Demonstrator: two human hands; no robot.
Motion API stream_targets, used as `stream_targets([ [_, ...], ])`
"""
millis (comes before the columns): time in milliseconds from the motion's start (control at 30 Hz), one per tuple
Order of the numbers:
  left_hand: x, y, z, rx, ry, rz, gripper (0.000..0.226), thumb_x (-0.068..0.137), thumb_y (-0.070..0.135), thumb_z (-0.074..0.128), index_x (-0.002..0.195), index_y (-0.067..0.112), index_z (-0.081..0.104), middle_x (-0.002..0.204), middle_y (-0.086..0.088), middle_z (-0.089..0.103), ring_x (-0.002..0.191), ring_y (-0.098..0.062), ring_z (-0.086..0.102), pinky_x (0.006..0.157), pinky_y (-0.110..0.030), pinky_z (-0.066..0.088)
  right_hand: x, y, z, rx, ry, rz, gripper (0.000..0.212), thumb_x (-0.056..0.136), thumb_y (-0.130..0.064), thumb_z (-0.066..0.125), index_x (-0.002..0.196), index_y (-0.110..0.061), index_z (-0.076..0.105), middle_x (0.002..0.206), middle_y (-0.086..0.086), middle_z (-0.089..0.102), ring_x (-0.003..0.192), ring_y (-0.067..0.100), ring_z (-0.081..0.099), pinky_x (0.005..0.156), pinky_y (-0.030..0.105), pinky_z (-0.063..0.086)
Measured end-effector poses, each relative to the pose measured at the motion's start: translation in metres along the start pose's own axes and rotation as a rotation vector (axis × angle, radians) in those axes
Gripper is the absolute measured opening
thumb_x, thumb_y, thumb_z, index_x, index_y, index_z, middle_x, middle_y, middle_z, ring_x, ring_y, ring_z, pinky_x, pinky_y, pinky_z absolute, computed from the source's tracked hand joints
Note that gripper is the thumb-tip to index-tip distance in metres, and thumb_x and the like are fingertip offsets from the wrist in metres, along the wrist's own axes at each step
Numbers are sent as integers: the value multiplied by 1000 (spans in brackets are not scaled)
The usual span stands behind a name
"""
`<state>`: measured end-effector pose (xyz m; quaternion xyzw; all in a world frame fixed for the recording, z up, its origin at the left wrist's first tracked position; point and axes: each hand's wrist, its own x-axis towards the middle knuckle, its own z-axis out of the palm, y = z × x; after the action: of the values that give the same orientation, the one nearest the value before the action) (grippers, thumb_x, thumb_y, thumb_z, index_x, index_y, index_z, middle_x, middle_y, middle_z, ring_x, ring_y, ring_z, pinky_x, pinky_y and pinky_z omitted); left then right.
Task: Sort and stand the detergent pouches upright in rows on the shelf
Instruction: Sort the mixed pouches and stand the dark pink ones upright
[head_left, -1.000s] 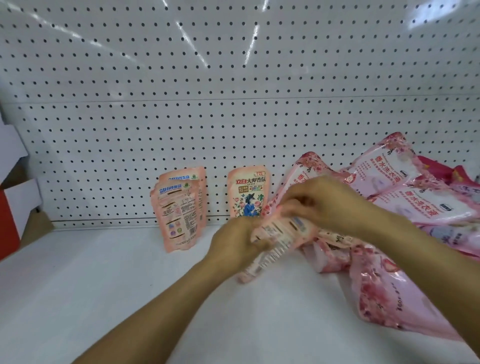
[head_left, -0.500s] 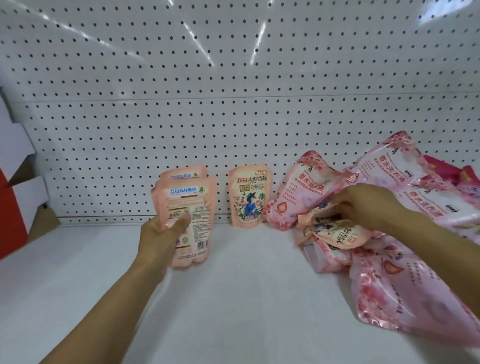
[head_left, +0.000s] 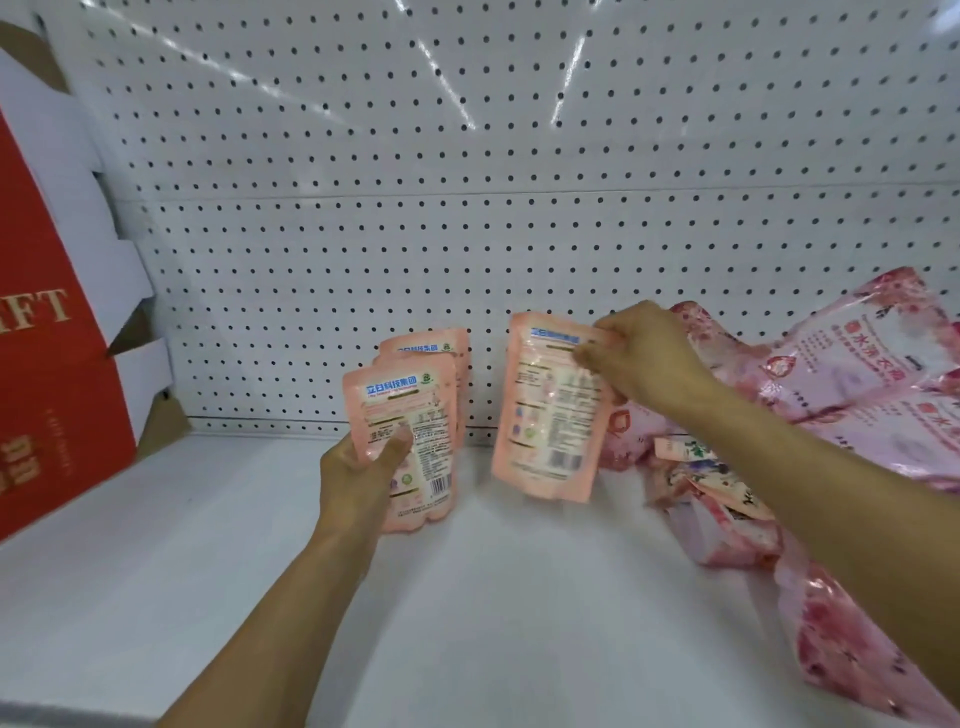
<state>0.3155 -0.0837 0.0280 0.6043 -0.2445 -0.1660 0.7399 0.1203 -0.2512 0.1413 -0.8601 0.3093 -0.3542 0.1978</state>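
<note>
Both hands (head_left: 358, 467) on (seemingly upright) pouches (head_left: 550, 410)

peach pouches (head_left: 410, 436) upright – pink heap (head_left: 852, 395) right

A shop aisle, probably a supermarket: a white perforated metal back panel (head_left: 519, 234) rises behind a plain white shelf board (head_left: 493, 597), with glossy pink printed detergent pouches (head_left: 857, 374) heaped as stock and a red cardboard gift carton (head_left: 47, 364).
</note>
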Motion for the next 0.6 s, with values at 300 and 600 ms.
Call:
stream_targets([
  [300, -6, 2, 3, 39, 27, 5, 8, 90, 23, 71, 97, 26, 71, 86, 0, 78, 65, -18, 75, 53, -41, 60, -13, -8, 50, 137, -197, 3, 16, 94, -16, 58, 90, -5, 69, 77, 3, 71, 62, 16, 68, 53, 33, 57],
  [600, -16, 19, 10, 300, 161, 307, 84, 79, 2, 78, 145, 22, 30, 138, 6, 45, 118, -13, 54, 85, -23, 51, -55, 58, -75, -222, -374, -38, 51, 87, -37, 67, 136, -32, 52, 139, -15, 51, 119, -2, 47, 98, 19, 38],
])
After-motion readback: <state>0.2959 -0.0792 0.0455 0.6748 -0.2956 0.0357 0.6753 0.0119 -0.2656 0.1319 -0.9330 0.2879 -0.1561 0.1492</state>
